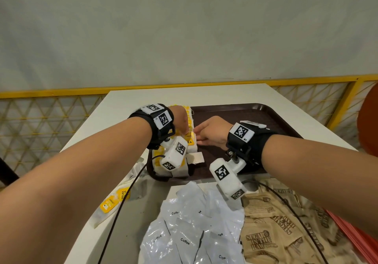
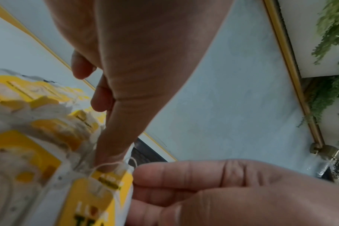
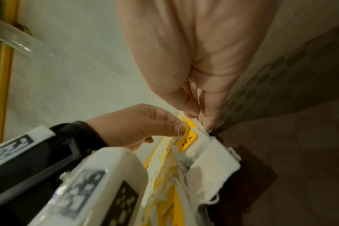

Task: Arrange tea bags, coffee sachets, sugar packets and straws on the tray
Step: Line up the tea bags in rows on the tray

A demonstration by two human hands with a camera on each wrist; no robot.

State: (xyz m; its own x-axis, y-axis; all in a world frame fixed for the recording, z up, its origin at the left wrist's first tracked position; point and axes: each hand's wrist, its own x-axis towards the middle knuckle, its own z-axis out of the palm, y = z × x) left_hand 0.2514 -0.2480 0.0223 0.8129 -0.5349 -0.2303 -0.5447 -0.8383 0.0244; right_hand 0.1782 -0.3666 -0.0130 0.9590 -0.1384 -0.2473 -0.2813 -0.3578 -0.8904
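Observation:
A row of white tea bags with yellow tags lies along the left side of the brown tray. Both hands meet over the row's middle. My left hand pinches the string and yellow tag of one tea bag; the left wrist view shows a fingertip pressing down with the string looped round it. My right hand pinches the white edge of the same tea bag from the tray side. Coffee sachets, brown sugar packets and red straws lie on the table in front of the tray.
Loose tea bags lie on the white table left of the coffee pile. One paper tag rests on the tray beside the row. Black camera cables cross the piles. A yellow railing runs behind the table, with an orange round object at the right edge.

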